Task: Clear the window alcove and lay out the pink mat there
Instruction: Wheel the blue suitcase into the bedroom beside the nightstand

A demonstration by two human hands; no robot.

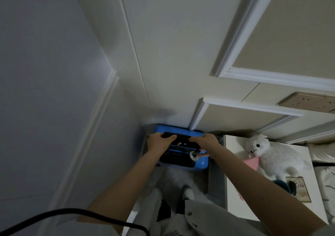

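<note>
A blue hard-shell suitcase (201, 164) stands on the floor in the corner between the left wall and the panelled wall ahead. A black telescopic handle (181, 137) runs across its top. My left hand (159, 141) grips the handle's left end and my right hand (204, 141) grips its right end. A small white and black tag or lock (194, 155) hangs just below my right hand. No pink mat can be made out, apart from a pink cloth (251, 163) under the toy on the right.
A white cabinet top (233, 181) stands close on the right, with a white plush alpaca (270, 154), a dark bowl (282, 186) and a small framed card (299, 188). A wall socket (306, 101) is above it. My feet (172, 194) stand behind the suitcase. A black cable (72, 215) crosses bottom left.
</note>
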